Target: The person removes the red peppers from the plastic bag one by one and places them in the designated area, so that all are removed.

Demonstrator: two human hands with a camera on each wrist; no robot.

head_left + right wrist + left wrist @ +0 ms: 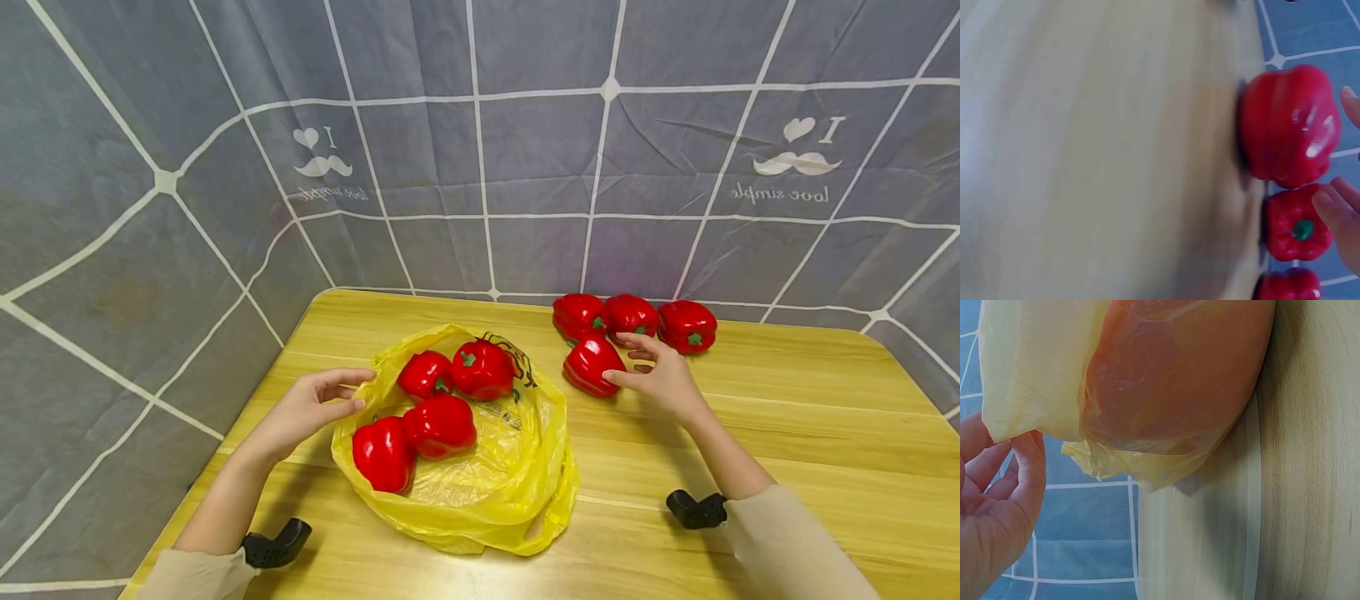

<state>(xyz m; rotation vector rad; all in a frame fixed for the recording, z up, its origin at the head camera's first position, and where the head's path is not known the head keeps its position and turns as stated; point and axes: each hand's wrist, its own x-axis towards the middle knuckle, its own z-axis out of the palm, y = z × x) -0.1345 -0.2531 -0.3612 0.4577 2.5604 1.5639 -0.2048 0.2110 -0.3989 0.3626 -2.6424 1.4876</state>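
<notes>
A yellow plastic bag (487,521) lies spread on the table, its mouth facing up. Inside it are several red bell peppers (439,427). At the bag's left rim, my left hand (303,412) pinches the plastic between thumb and fingers; the left wrist view shows the thin edge (1035,394) there. My right hand (660,379) reaches over a red bell pepper (592,365) to the right of the bag. Thumb and fingers are spread about this pepper (1288,125), with a gap showing in the right wrist view.
Three more red bell peppers (632,315) stand in a row at the table's back edge, just behind the right hand. The wooden table (795,400) meets a grey cloth (540,167) with white lines at the back and left.
</notes>
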